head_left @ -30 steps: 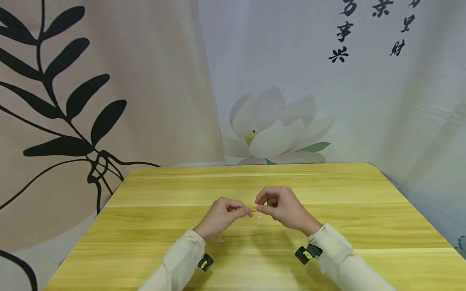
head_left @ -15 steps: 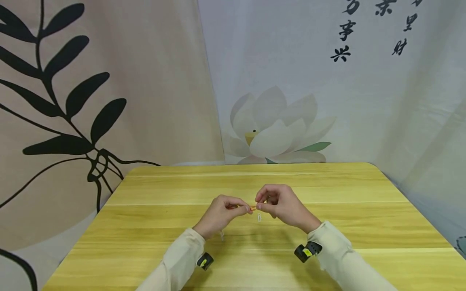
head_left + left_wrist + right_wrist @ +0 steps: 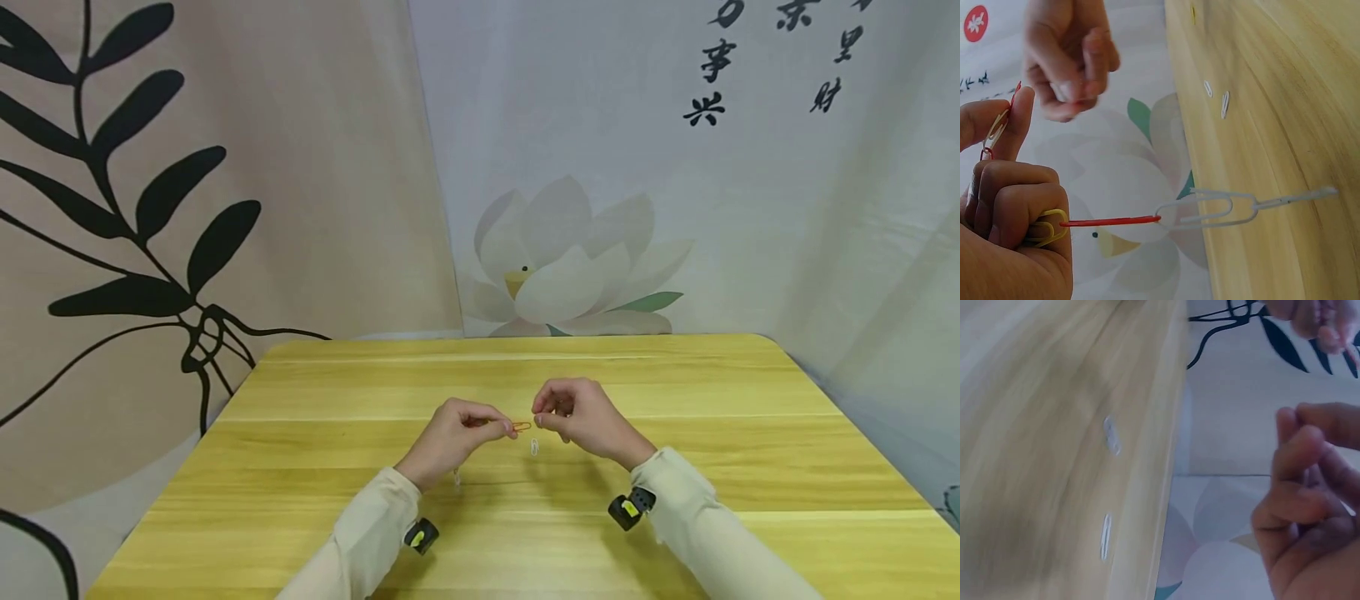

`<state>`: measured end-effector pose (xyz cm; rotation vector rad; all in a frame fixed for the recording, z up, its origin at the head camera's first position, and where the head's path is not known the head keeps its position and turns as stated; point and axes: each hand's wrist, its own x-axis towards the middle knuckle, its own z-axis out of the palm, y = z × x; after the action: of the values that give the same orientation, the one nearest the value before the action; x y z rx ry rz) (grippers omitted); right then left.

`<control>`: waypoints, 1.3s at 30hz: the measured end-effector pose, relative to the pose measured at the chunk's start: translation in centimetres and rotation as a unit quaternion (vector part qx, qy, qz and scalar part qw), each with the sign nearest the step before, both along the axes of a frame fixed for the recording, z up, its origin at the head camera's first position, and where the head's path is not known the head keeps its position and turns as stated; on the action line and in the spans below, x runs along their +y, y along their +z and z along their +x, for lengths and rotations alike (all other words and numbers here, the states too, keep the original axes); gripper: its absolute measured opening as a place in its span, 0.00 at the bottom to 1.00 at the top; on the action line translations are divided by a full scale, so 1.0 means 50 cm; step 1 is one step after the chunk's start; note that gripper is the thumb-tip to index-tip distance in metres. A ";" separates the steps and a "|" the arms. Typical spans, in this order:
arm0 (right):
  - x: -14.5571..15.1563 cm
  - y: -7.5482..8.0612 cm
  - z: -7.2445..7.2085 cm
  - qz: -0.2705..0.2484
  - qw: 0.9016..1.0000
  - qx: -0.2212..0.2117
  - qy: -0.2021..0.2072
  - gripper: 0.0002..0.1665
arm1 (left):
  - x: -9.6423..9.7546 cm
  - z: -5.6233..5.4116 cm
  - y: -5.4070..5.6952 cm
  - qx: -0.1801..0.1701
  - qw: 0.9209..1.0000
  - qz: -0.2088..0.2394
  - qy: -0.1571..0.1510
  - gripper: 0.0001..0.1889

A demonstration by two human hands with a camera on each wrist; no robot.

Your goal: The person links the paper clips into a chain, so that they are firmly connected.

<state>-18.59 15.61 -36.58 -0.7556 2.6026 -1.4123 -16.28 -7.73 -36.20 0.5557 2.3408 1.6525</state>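
My left hand (image 3: 459, 437) pinches a red paper clip (image 3: 522, 426) between thumb and forefinger, its looped end sticking out to the right. In the left wrist view this clip joins a chain that runs into the curled fingers, where part of it is hidden. Below them a yellow paper clip (image 3: 1054, 226) shows, linked to a second red paper clip (image 3: 1110, 221), then a white paper clip (image 3: 1207, 209) and another white one at the hanging end. My right hand (image 3: 585, 419) is just right of the pinched clip, apart from it, fingers loosely bent and holding nothing visible.
Two loose white paper clips (image 3: 1112, 434) lie on the wooden table (image 3: 337, 375), under the hands. A yellow clip (image 3: 1194, 15) lies farther off in the left wrist view. A printed cloth (image 3: 360, 167) hangs behind the table's back edge.
My right hand has let go of the red clip's end and drawn slightly right, so the loop now shows between the hands. My left hand has stayed nearly still.
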 end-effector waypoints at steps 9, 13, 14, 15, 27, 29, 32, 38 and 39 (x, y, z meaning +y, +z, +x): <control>-0.002 -0.031 -0.021 0.146 0.986 0.078 0.023 0.03 | -0.001 -0.001 0.000 -0.013 1.000 0.010 0.004 0.11; -0.014 -0.038 -0.024 0.190 0.978 0.086 0.005 0.06 | -0.002 -0.001 0.001 -0.016 1.000 0.012 0.010 0.10; -0.019 -0.039 -0.025 0.199 0.977 0.083 -0.004 0.07 | -0.001 -0.001 0.002 -0.015 1.000 0.012 0.011 0.10; -0.023 -0.040 -0.026 0.209 0.975 0.081 -0.011 0.07 | -0.001 -0.001 0.002 -0.015 1.000 0.013 0.011 0.11; -0.063 -0.063 -0.031 0.253 0.965 0.037 -0.053 0.17 | 0.003 -0.001 0.001 -0.017 1.000 0.023 0.001 0.13; -0.067 -0.068 -0.032 0.253 0.965 0.039 -0.053 0.18 | 0.002 -0.002 0.001 -0.021 1.000 0.022 0.002 0.13; -0.073 -0.072 -0.034 0.253 0.965 0.045 -0.056 0.19 | 0.001 -0.004 0.001 -0.025 0.999 0.023 -0.001 0.12; -0.081 -0.069 -0.035 0.277 0.958 0.048 -0.061 0.23 | 0.000 -0.008 0.002 -0.030 0.999 0.034 -0.014 0.13; -0.082 -0.069 -0.035 0.283 0.956 0.046 -0.060 0.24 | 0.000 -0.007 0.002 -0.034 0.999 0.039 -0.017 0.13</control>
<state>-20.32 11.50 -40.02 -0.5936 2.9371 -0.5854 -16.65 -7.73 -36.11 0.5429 2.2152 1.7271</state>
